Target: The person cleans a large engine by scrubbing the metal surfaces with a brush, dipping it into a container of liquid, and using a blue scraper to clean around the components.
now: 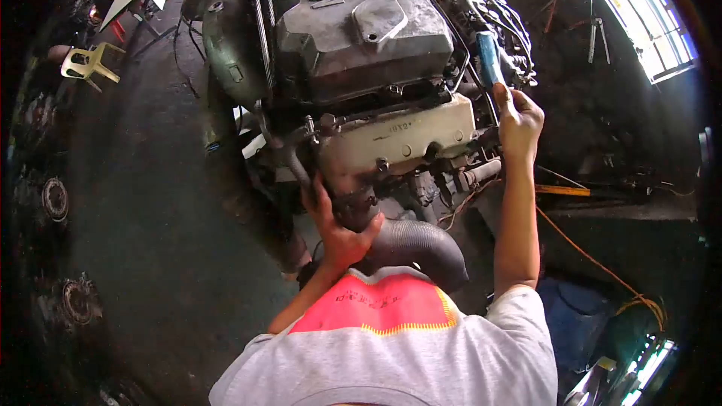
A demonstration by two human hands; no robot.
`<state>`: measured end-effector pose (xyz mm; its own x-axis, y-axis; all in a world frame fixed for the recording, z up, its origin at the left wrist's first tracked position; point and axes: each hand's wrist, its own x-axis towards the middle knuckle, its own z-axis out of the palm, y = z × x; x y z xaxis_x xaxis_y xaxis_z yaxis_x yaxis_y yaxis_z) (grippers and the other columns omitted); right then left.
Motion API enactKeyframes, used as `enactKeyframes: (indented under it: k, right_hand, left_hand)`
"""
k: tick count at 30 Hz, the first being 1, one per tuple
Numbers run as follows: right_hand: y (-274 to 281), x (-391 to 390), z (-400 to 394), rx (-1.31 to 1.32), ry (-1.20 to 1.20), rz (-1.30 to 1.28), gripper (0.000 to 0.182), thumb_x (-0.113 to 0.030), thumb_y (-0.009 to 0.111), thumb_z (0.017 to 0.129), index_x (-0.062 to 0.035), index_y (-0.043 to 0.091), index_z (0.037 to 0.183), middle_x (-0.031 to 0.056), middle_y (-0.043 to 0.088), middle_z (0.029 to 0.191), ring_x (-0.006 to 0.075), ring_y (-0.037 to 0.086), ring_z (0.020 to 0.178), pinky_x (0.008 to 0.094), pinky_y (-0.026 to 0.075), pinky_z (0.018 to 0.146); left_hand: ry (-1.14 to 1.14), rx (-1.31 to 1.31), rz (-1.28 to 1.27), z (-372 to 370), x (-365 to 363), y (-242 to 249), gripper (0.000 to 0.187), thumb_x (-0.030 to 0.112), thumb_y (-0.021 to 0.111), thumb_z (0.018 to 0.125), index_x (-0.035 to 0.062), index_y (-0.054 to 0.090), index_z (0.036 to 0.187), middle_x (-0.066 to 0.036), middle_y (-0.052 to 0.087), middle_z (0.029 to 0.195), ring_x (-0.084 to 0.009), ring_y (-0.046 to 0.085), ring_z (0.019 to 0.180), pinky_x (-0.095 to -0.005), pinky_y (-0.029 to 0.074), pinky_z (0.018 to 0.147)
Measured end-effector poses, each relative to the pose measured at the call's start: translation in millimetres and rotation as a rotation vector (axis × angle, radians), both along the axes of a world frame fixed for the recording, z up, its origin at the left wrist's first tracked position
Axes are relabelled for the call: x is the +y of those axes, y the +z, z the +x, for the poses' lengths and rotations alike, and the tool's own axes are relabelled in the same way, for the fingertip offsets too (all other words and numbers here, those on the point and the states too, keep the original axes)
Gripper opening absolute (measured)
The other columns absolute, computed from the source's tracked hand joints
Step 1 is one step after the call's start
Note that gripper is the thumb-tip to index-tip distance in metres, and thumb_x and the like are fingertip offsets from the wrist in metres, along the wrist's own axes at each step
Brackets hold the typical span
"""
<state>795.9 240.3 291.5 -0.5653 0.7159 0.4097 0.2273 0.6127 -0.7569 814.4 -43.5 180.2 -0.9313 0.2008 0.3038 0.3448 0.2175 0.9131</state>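
Observation:
A large engine with a grey cover [365, 37] stands in front of me, a pale metal part [406, 135] across its near side. My left hand [340, 233] is around the dark pipe fitting below that part, thumb and fingers spread on either side, beside a ribbed black hose [421, 244]. At the engine's right side my right hand [519, 120] has its fingers closed on the lower end of a blue tube-shaped object [489, 59], which points up and away. What the blue object is, I cannot tell.
A yellowish plastic stool [92, 64] is on the floor at the upper left. Round metal parts lie along the left edge. To the right are a yellow bar [562, 190], an orange cord [594, 259] and a blue container [573, 316]. A bright barred opening is at the upper right.

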Motion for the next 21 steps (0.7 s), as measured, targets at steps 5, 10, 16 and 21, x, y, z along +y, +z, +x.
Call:
enactKeyframes:
  k: [5, 10, 16, 21]
  right_hand:
    - [21, -32, -8, -0.07, -0.01, -0.067, 0.032, -0.028, 0.064, 0.074, 0.0039, 0.06, 0.074, 0.0049, 0.056, 0.058, 0.008, 0.046, 0.051, 0.0224, 0.036, 0.049]
    - [18, -32, -16, -0.028, 0.087, -0.046, 0.034, -0.03, 0.064, 0.073, 0.0041, 0.06, 0.074, 0.0089, 0.058, 0.06, 0.0106, 0.05, 0.054, 0.0239, 0.039, 0.052]
    - [17, -36, -33, -0.073, 0.107, 0.013, 0.033, -0.034, 0.06, 0.073, -0.0011, 0.062, 0.074, 0.0124, 0.056, 0.057, 0.0174, 0.051, 0.051, 0.0288, 0.039, 0.051]
    - [56, -46, -85, -0.302, 0.23, 0.275, 0.038, -0.04, 0.058, 0.071, -0.0033, 0.063, 0.078, 0.0202, 0.057, 0.068, 0.0285, 0.058, 0.064, 0.0363, 0.042, 0.061]
  left_hand:
    - [-0.009, 0.024, -0.028, -1, -2, 0, 0.1, 0.026, 0.074, 0.052, -0.0009, 0.015, 0.129, -0.022, 0.019, 0.131, -0.0394, 0.016, 0.12, -0.0464, 0.013, 0.098]
    - [-0.053, 0.017, 0.009, 1, -3, -17, 0.102, 0.025, 0.074, 0.052, 0.001, 0.012, 0.129, -0.023, 0.017, 0.132, -0.0406, 0.017, 0.119, -0.0479, 0.013, 0.098]
    - [-0.014, 0.004, -0.055, 3, -5, -14, 0.101, 0.024, 0.073, 0.053, 0.0019, 0.012, 0.129, -0.025, 0.018, 0.13, -0.0407, 0.018, 0.118, -0.0486, 0.015, 0.097]
    - [-0.037, -0.092, -0.074, 0, -5, 0, 0.102, 0.027, 0.073, 0.053, 0.0032, 0.011, 0.13, -0.023, 0.014, 0.131, -0.0405, 0.017, 0.119, -0.049, 0.014, 0.097]
